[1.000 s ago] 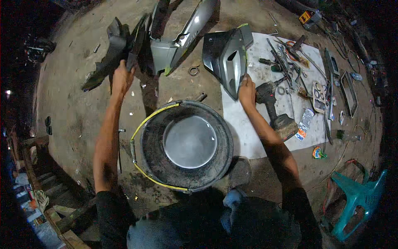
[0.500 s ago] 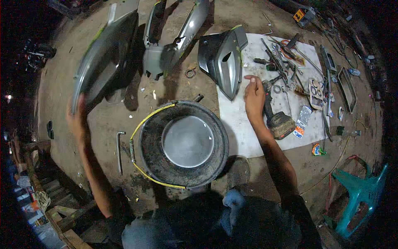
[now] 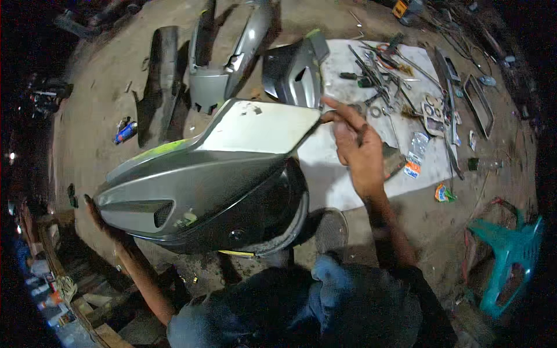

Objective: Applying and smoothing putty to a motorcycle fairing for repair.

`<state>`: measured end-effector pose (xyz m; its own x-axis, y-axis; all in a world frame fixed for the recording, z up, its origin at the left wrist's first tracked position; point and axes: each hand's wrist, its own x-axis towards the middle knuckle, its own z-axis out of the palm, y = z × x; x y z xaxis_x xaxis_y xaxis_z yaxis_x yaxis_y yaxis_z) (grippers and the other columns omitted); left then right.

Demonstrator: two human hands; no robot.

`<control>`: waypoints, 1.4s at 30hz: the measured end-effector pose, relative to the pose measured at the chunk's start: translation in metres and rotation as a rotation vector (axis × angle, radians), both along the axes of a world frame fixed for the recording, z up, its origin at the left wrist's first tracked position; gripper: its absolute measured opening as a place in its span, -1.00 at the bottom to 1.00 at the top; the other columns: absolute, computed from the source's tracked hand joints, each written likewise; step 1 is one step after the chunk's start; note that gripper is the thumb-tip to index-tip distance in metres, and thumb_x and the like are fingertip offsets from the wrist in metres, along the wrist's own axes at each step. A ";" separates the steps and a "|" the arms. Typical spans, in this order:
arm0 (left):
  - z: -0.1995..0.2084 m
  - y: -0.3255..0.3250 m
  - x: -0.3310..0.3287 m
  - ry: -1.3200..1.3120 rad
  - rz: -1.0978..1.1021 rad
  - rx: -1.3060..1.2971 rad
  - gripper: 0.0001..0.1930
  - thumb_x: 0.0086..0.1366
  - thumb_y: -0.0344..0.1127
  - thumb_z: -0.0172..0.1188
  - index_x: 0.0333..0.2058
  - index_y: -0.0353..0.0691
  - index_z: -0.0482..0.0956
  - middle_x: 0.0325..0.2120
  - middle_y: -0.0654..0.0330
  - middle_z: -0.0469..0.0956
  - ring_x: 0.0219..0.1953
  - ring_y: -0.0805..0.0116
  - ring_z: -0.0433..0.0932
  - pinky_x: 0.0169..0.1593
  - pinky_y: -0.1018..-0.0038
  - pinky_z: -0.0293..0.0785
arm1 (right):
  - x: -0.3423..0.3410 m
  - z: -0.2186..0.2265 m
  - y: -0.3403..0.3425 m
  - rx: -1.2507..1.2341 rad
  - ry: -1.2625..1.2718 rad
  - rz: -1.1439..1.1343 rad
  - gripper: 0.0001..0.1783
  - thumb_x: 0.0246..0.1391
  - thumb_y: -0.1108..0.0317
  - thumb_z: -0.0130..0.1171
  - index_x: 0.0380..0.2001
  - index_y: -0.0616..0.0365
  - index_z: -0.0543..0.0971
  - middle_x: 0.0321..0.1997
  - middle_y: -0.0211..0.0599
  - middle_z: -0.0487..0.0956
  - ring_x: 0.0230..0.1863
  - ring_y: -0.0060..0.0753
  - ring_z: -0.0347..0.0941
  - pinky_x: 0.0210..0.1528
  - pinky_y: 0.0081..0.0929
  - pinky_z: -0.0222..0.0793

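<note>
A long grey motorcycle fairing panel with a white section and yellow-green trim lies sideways in front of me, above the black bucket. My left hand holds its narrow left end, thumb along the tip. At the upper right corner, my right hand has its fingers closed about the panel's edge. The panel hides most of the bucket, including the water-like round surface seen earlier. Just beyond my right fingers rests a smaller grey fairing piece.
A white sheet on the right carries several hand tools, washers and a partly hidden power tool. Further panels and a dark curved cover lie at the back. A teal plastic part sits at right.
The large fairing panel has come from the far left to over the bucket and now lies crosswise. My right hand has closed on its right corner; the dark cover behind is uncovered.
</note>
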<state>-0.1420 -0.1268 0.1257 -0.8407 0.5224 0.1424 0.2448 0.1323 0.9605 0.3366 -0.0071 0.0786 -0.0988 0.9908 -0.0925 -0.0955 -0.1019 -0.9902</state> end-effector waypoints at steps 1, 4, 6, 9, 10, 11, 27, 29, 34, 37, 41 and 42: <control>0.005 0.006 0.027 -0.217 0.018 -0.022 -0.33 0.58 0.15 -0.12 0.52 -0.02 0.20 0.53 0.00 0.10 0.52 -0.02 0.13 0.54 0.00 0.00 | 0.003 -0.001 -0.007 -0.053 -0.054 -0.010 -0.54 0.33 0.21 0.36 0.21 0.15 0.60 0.10 -0.34 0.60 -0.03 -0.67 0.52 -0.06 -0.68 0.45; -0.073 -0.033 -0.057 -0.032 -0.114 -0.067 -0.28 0.55 0.19 -0.08 0.51 -0.09 0.22 0.51 0.03 0.15 0.50 -0.02 0.17 0.52 0.01 0.08 | 0.008 -0.014 -0.023 -0.048 -0.053 0.020 -0.61 0.30 0.27 0.39 0.12 0.19 0.64 0.12 -0.38 0.55 -0.03 -0.68 0.51 -0.10 -0.65 0.45; -0.099 -0.043 -0.053 -0.202 -0.199 -0.022 -0.23 0.49 0.22 0.04 0.48 -0.18 0.27 0.50 0.05 0.18 0.48 0.00 0.20 0.48 0.02 0.16 | 0.012 -0.021 -0.032 -0.049 -0.088 -0.014 -0.64 0.30 0.27 0.39 0.08 0.20 0.65 0.11 -0.40 0.52 -0.08 -0.68 0.51 -0.12 -0.66 0.44; -0.096 -0.036 0.022 -0.355 -0.020 -0.111 -0.20 0.45 0.25 0.11 0.44 -0.21 0.32 0.45 0.02 0.25 0.44 0.02 0.27 0.45 0.07 0.22 | 0.019 -0.024 -0.041 -0.078 -0.062 -0.077 -0.70 0.27 0.28 0.40 -0.02 0.22 0.66 0.07 -0.44 0.50 -0.21 -0.70 0.48 -0.18 -0.68 0.40; -0.125 -0.064 -0.001 -0.184 -0.147 -0.104 -0.16 0.40 0.29 0.15 0.41 -0.24 0.35 0.40 -0.02 0.30 0.39 0.04 0.33 0.43 0.10 0.24 | 0.022 -0.024 -0.041 -0.076 -0.170 -0.068 -0.70 0.25 0.29 0.42 -0.03 0.22 0.66 0.07 -0.43 0.49 -0.19 -0.69 0.49 -0.17 -0.68 0.41; -0.120 -0.068 0.013 -0.182 -0.142 -0.109 -0.16 0.40 0.29 0.15 0.41 -0.24 0.35 0.40 -0.02 0.30 0.39 0.04 0.33 0.43 0.10 0.24 | 0.023 -0.028 -0.042 -0.079 -0.278 -0.056 -0.69 0.23 0.30 0.43 -0.05 0.22 0.66 0.07 -0.42 0.49 -0.18 -0.68 0.50 -0.16 -0.68 0.41; -0.137 -0.163 0.051 -0.677 -0.343 -0.325 -0.55 0.60 0.01 0.01 0.20 -0.23 0.49 0.08 0.13 0.53 0.16 0.24 0.48 0.28 0.28 0.34 | 0.015 -0.066 -0.038 -0.300 -0.081 0.071 -0.75 0.24 0.38 0.39 -0.08 0.21 0.61 0.02 -0.45 0.51 -0.33 -0.79 0.32 -0.37 -0.70 0.20; -0.129 -0.135 0.054 -0.207 -0.393 -0.463 -0.59 0.60 -0.07 0.05 0.20 -0.25 0.49 0.10 0.15 0.50 0.15 0.23 0.48 0.29 0.28 0.32 | 0.014 -0.067 -0.037 -0.231 -0.079 0.075 -0.74 0.24 0.36 0.40 -0.07 0.20 0.61 0.02 -0.46 0.51 -0.33 -0.79 0.33 -0.36 -0.71 0.21; -0.066 -0.040 0.120 0.390 -0.428 -0.343 -0.60 0.55 -0.12 0.13 0.16 -0.29 0.52 0.15 0.07 0.50 0.20 0.16 0.48 0.32 0.22 0.32 | 0.013 -0.066 -0.041 -0.207 -0.048 0.070 -0.72 0.23 0.32 0.40 -0.07 0.19 0.60 0.03 -0.46 0.50 -0.33 -0.79 0.35 -0.34 -0.74 0.21; -0.041 0.026 0.168 0.502 -0.977 -0.343 -0.62 0.42 -0.24 0.24 0.12 -0.29 0.57 0.19 -0.02 0.50 0.20 0.04 0.52 0.32 0.18 0.36 | 0.019 -0.066 -0.039 -0.268 -0.080 0.038 -0.71 0.22 0.30 0.41 -0.07 0.19 0.62 0.05 -0.46 0.50 -0.34 -0.78 0.34 -0.34 -0.71 0.21; -0.067 0.085 0.244 0.428 -1.404 -0.301 -0.61 0.39 -0.27 0.26 0.16 -0.21 0.59 0.16 -0.03 0.56 0.28 -0.05 0.46 0.37 0.17 0.33 | 0.014 -0.071 -0.031 -0.264 -0.264 0.032 -0.65 0.19 0.27 0.44 -0.03 0.17 0.64 0.05 -0.45 0.47 -0.32 -0.75 0.29 -0.35 -0.66 0.20; -0.075 0.091 0.247 0.415 -1.396 -0.278 -0.61 0.39 -0.27 0.26 0.16 -0.21 0.59 0.16 -0.03 0.56 0.28 -0.05 0.46 0.37 0.17 0.33 | 0.008 -0.061 -0.031 -0.181 -0.317 0.022 -0.63 0.18 0.26 0.45 -0.01 0.15 0.64 0.03 -0.43 0.47 -0.33 -0.74 0.26 -0.35 -0.65 0.18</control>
<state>0.1052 -0.0361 0.0511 0.4269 0.9043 0.0032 0.5693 -0.2715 0.7760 0.3450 -0.0380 0.0181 -0.0578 0.9536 -0.2954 0.2173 -0.2767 -0.9360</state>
